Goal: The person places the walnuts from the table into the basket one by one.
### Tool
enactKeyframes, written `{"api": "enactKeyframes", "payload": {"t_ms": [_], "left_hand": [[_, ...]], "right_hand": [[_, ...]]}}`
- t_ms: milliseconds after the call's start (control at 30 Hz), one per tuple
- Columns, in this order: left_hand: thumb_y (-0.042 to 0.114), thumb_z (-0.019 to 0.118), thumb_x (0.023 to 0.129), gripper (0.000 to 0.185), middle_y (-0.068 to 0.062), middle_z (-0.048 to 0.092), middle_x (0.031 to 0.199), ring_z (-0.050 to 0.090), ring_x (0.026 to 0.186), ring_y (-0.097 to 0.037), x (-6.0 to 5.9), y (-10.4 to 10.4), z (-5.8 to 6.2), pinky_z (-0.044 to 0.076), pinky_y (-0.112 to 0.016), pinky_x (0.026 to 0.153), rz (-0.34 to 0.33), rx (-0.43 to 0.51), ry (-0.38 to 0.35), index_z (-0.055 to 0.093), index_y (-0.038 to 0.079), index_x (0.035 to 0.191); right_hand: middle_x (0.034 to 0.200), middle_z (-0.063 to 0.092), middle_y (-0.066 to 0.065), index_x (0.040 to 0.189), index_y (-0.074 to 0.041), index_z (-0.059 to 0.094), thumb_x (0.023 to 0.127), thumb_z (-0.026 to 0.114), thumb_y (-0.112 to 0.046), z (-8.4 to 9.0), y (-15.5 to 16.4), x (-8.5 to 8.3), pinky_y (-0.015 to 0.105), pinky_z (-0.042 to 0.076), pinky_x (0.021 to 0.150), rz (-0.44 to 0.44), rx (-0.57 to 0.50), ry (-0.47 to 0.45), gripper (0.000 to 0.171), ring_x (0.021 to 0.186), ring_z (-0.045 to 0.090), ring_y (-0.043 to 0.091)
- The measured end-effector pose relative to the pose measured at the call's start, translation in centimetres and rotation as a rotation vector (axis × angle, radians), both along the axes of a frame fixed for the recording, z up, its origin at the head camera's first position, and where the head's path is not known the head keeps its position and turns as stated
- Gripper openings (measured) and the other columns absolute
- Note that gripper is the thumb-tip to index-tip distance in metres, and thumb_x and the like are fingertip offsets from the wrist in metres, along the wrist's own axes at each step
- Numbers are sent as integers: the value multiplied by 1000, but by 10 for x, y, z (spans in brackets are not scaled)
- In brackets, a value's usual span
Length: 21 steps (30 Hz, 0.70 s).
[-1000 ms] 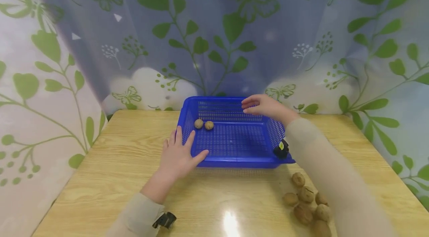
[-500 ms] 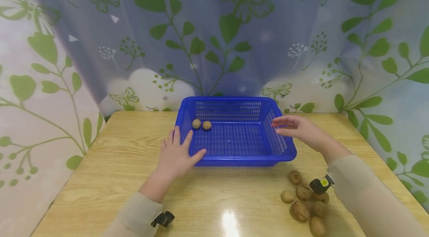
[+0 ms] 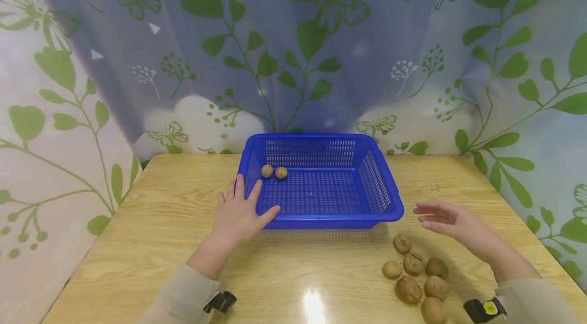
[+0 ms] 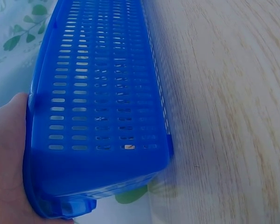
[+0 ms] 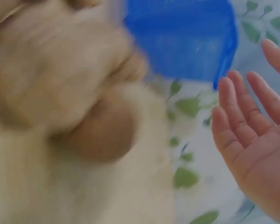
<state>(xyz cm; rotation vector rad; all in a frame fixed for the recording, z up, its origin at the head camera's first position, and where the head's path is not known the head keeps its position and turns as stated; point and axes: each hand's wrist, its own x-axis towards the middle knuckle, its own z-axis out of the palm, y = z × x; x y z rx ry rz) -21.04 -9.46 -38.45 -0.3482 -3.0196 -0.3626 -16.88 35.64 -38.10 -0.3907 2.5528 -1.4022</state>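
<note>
A blue perforated basket (image 3: 380, 181) stands at the back middle of the wooden table (image 3: 151, 222), with two walnuts (image 3: 274, 171) in its far left corner. My left hand (image 3: 240, 212) lies flat, fingers straight, against the basket's front left corner (image 4: 60, 154). My right hand (image 3: 447, 219) hovers with fingers straight and nothing in it, right of the basket and just above a pile of several walnuts (image 3: 415, 275). In the right wrist view the open palm (image 5: 252, 144) shows beside blurred walnuts (image 5: 102, 133) and the basket (image 5: 186, 37).
A leaf-and-butterfly patterned curtain (image 3: 293, 44) hangs behind the table and on both sides. A bright glare spot (image 3: 314, 306) lies on the tabletop near the front edge. Bare wood stretches across the left half of the table.
My right hand has drawn back from over the basket's far right, past its right wall, down toward the walnut pile on the table. The left hand and basket stay put.
</note>
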Motion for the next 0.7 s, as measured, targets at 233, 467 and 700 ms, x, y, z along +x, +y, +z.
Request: {"api": "enactKeyframes", "payload": {"t_ms": [233,467,700], "left_hand": [[70,36,86,85,-29,11,150,9,137,-44,-1,1,-3,13,-62,104,2,-2,13,31,11,146],[71,34,86,86,-29,9,150,8,137,-44,-2,1,-4,12,-63,104,-1,7,2,30,11,147],[71,35,86,86,-30,9,150,7,137,-45,-1,-1,-2,12,-63,104,-3,13,1,31,10,147]], "right_hand": [[131,43,34,135,14,34,98,48,-14,-36,42,14,18,44,83,131,5,-156,49,105,54,-1],[135,44,27,136,15,31,96,45,-3,-54,62,12,17,41,86,322,-85,-229,46,113,48,-3],[132,50,-14,138,14,29,94,47,0,-60,63,12,15,36,92,394,-129,-277,49,118,44,-3]]}}
